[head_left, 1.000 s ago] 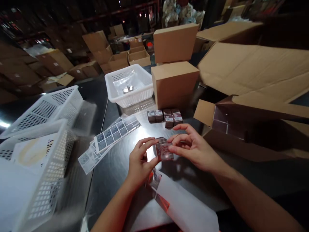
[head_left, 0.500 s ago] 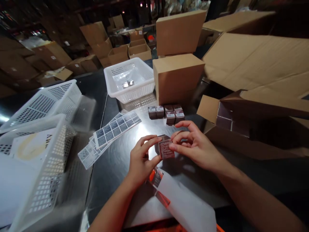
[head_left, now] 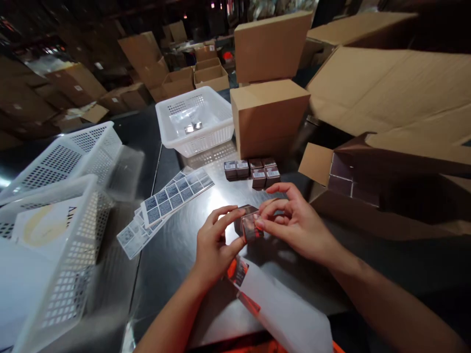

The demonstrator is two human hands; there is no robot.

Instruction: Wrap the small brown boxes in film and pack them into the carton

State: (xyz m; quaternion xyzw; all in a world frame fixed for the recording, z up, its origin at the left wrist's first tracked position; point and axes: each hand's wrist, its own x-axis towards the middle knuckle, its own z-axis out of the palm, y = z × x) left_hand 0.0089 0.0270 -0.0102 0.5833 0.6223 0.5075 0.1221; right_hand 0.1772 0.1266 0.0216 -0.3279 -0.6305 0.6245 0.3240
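Observation:
Between my hands, just above the metal table, is a small dark brown box (head_left: 250,229) with a glossy front and a bit of red at its lower right. My left hand (head_left: 218,241) grips it from the left, fingers over the top edge and thumb at the lower front corner. My right hand (head_left: 289,215) is closed at the box's upper right edge, thumb on the front and index finger bent above. Whether a sticker lies under that thumb I cannot tell. Behind stand several similar small boxes (head_left: 265,175) with barcode labels. Printed sticker sheets (head_left: 178,196) lie to the left.
A white basket (head_left: 195,139) with small packets stands at the back. More white baskets (head_left: 79,235) line the left. Cardboard cartons (head_left: 270,120) rise behind, and an open carton (head_left: 390,213) of dark boxes sits right. A white backing strip (head_left: 287,299) crosses the near table.
The front of the small box has gone from lines of pale print to a darker, glossy look with red. Both hands keep nearly the same hold; the view has shifted slightly.

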